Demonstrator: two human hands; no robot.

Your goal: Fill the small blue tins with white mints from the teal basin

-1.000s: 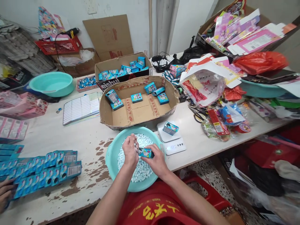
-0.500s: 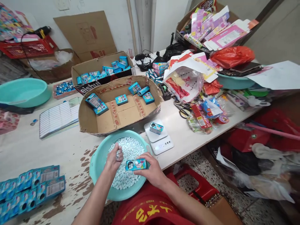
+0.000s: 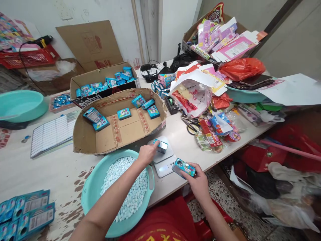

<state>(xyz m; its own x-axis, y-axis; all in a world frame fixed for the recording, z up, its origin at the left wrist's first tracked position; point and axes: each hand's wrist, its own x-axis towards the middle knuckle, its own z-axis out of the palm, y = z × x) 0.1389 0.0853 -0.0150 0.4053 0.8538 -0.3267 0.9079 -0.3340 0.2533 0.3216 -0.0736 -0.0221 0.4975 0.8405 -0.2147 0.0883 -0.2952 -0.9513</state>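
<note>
My left hand (image 3: 147, 153) reaches over the white scale (image 3: 164, 165), its fingers closed at the near-left end of a small blue box (image 3: 161, 147) on the weighing plate. Whether anything else is inside those fingers is hidden. To the right of the scale, my right hand (image 3: 197, 177) grips another blue box (image 3: 185, 167), tilted, with a round opening at its left end where white pieces show. The turquoise basin (image 3: 87, 187) of small round white candies (image 3: 125, 187) lies beneath my left forearm.
Behind the basin is a cardboard tray (image 3: 105, 142) with several blue boxes. Rows of blue boxes (image 3: 35, 214) stand at lower left. Scissors (image 3: 192, 127), wrappers and a tape dispenser (image 3: 171, 105) lie right of the tray.
My left hand has moved from over the candies to the box on the scale. My right hand has carried its box rightward, away from the basin. The view has shifted slightly.
</note>
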